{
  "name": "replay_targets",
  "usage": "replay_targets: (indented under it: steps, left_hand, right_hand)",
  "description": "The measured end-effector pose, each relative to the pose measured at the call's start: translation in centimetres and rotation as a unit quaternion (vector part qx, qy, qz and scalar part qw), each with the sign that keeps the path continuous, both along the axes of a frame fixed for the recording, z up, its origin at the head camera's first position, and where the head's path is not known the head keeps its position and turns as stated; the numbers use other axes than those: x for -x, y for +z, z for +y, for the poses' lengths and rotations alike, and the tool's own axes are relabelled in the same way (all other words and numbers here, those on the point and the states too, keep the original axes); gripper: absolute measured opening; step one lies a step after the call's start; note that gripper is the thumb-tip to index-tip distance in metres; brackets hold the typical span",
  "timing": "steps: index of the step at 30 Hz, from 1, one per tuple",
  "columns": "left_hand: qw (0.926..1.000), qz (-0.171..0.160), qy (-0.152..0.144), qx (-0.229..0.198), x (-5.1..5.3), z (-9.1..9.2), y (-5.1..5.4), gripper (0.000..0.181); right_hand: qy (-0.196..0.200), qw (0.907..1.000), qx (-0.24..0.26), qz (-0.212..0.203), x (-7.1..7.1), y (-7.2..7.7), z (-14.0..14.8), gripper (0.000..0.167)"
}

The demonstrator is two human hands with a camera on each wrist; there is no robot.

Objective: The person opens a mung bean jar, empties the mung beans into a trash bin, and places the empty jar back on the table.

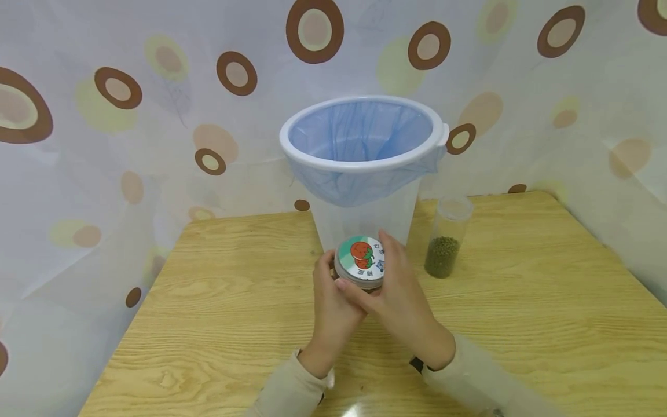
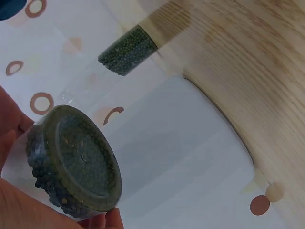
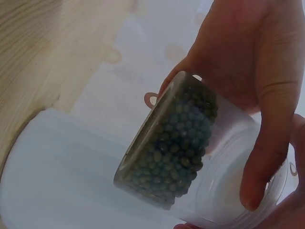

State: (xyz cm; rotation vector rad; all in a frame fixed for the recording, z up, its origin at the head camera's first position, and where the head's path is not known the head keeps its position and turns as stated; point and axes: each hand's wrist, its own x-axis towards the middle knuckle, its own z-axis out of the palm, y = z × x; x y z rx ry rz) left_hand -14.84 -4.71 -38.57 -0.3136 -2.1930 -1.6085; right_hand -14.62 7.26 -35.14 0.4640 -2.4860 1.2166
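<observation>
You have a clear, squat jar (image 3: 195, 152) between your two hands, in front of the bin, on your side of it. Green beans fill its base end, with clear space between them and the lid (image 1: 361, 259). That lid is on and faces up toward you. Its round label is green and white, printed with red fruits and green leaves, a small blue-grey figure near the edge and a few dark characters; they look turned from upright and are too small for you to read with certainty.

Your left hand (image 1: 336, 307) grips the jar around its left side. Your right hand (image 1: 398, 292) grips it from the other side, its thumb lying across the clear part near the lid. You wear pale sleeves (image 1: 479, 370), and a dark band (image 1: 417, 364) shows at your right wrist.

The white bin (image 1: 365, 223) stands just beyond the jar, its wide rim holding a translucent blue liner (image 1: 359, 186) that folds down over the outside. Just to the right of the bin, a tall clear container (image 1: 443, 255) stands upright, its lower part filled with green beans. The wood-grain table (image 1: 234, 289) spreads under and around the bin; behind the bin hangs a pale sheet (image 1: 167, 133) printed with brown rings and yellow and peach spots.
</observation>
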Motion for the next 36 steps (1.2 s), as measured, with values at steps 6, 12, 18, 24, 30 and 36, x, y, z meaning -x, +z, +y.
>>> replay_targets:
  steps: [6,12,18,24,30,36]
  left_hand:
    - [0.9997,0.002,0.014,0.020,0.0,0.3,0.0,0.072]
    - [0.9997,-0.021,-0.007,0.006,0.0,0.4,0.2,0.074]
    - [0.9975,-0.040,-0.055,-0.018,0.2,0.1,0.2,0.077]
    - [0.9914,-0.086,-0.091,-0.037,0.4,-0.6,0.3,0.082]
    - [0.9893,-0.103,-0.100,-0.027,0.3,-1.3,0.3,0.086]
    - [0.9924,-0.082,-0.089,-0.021,0.3,-1.3,0.7,0.085]
  right_hand:
    - [-0.013,0.9998,0.001,-0.014,0.1,0.0,0.0,0.100]
    - [-0.012,0.9997,0.004,-0.020,0.2,0.1,0.4,0.099]
    - [-0.004,0.9998,0.000,-0.021,0.4,0.1,0.8,0.097]
    - [0.011,0.9999,-0.006,-0.011,0.6,0.3,1.0,0.093]
    - [0.035,0.9990,-0.011,-0.025,0.6,0.6,1.2,0.094]
    - [0.050,0.9985,-0.013,-0.018,0.6,0.8,1.5,0.097]
